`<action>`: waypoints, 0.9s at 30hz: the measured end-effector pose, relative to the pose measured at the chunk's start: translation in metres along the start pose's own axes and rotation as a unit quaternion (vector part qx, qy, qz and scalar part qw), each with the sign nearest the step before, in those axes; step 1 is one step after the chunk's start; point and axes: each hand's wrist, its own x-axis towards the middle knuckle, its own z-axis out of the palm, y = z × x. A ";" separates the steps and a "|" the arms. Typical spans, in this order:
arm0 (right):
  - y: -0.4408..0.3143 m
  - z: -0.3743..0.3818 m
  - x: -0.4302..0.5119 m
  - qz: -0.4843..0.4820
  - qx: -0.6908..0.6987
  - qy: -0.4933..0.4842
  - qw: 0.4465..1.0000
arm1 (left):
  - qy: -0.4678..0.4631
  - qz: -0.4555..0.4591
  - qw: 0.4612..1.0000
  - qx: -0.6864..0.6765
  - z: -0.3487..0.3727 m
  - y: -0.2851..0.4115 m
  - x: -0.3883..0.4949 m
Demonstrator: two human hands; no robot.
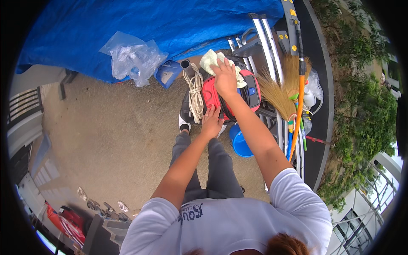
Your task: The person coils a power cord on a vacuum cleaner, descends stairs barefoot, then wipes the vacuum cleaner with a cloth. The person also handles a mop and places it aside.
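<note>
A red and black machine (211,92), seemingly a canister vacuum cleaner, stands on the ground before me. My right hand (225,78) lies on a pale yellow-green cloth (209,60) on its top, fingers spread over the cloth; whether they pinch it cannot be told. My left hand (212,120) rests on the machine's near edge with its fingers apart, holding nothing. A bundled cream cord (194,95) hangs at the left side, beside an upright dark tube end (185,64). Black cable partly shows beneath my right forearm.
Aluminium ladders (266,47), straw brooms (280,95) and an orange pole (298,111) stand at the right. A blue bucket (242,145) is near my legs. At the upper left are a blue dustpan (168,74), a clear plastic bag (134,60) and a blue tarpaulin (191,25).
</note>
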 end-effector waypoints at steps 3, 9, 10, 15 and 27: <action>-0.026 0.005 -0.065 -0.028 -0.090 -0.156 0.983 | 0.045 -0.055 0.994 -0.078 -0.021 -0.010 -0.001; -0.049 -0.046 -0.107 0.196 0.035 -0.281 0.939 | -0.083 -0.082 0.950 -0.291 -0.065 -0.056 -0.045; -0.041 -0.053 -0.081 0.154 0.019 -0.168 0.973 | -0.060 -0.085 0.939 -0.327 -0.068 -0.064 -0.056; -0.010 -0.004 0.059 -0.002 -0.117 0.093 0.989 | 0.009 -0.131 0.945 -0.298 -0.085 -0.123 -0.088; -0.004 0.052 0.094 0.015 -0.356 -0.423 0.833 | 0.018 -0.244 0.915 -0.320 -0.094 -0.203 -0.158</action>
